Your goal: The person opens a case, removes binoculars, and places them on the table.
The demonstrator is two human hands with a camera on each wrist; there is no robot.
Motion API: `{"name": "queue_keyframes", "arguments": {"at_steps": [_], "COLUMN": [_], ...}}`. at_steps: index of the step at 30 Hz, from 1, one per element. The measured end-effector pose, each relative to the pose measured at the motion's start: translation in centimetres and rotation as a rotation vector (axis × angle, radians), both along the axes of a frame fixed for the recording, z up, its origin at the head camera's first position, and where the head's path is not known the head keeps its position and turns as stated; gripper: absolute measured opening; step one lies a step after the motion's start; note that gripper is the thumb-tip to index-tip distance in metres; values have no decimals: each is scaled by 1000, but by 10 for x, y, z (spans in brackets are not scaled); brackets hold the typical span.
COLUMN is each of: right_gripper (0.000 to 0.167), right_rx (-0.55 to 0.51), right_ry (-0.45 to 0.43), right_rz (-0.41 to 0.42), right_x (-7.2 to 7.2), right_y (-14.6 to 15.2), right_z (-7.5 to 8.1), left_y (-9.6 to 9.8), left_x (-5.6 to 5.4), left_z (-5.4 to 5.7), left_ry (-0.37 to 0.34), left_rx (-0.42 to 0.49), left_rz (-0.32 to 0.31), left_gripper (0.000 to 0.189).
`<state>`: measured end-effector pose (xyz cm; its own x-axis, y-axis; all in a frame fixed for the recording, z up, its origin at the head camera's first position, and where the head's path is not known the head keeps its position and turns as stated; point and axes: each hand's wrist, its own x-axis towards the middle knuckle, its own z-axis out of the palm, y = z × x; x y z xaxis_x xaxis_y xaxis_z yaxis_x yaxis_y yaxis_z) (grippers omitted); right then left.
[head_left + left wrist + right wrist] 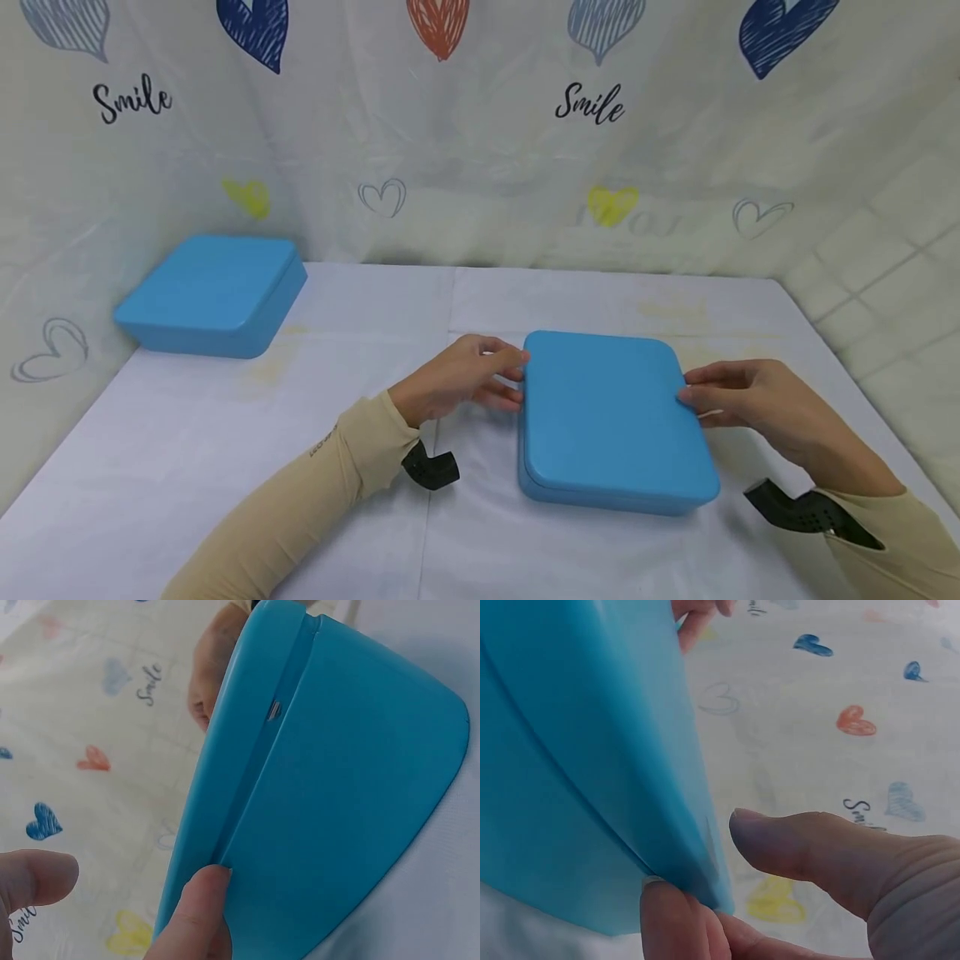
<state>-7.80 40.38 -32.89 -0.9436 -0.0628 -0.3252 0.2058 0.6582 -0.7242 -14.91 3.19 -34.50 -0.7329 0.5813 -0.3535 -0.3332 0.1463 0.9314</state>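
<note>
A closed blue box (615, 417) with rounded corners lies flat on the white-covered table, a little right of the middle. A seam between lid and base runs along its side in both wrist views. My left hand (476, 375) touches the box's left side; in the left wrist view a fingertip (202, 896) presses at the seam while the thumb stays off the box. On the opposite side, my right hand (757, 400) has a fingertip (667, 915) against the seam, its thumb (802, 844) likewise apart. The far fingers of each hand are partly hidden.
A second blue box (210, 287) sits at the table's back left corner. Behind the table (360, 308) hangs a pale sheet (480, 142) printed with hearts and "Smile". A black band (432, 468) is on the left wrist, another (810, 512) on the right.
</note>
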Motion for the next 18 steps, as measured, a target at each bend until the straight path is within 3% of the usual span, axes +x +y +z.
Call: {"name": "queue_keyframes", "arguments": {"at_steps": [18], "right_gripper": [68], "right_rx": [-23], "right_ry": [-10], "right_rz": [-12], "right_x": [1], "right_y": [3], "right_z": [-3], "left_y": [3], "left_x": [5], "left_z": [2], "left_ry": [-82], "left_rx": [41], "left_rz": [16], "left_gripper": [42]}}
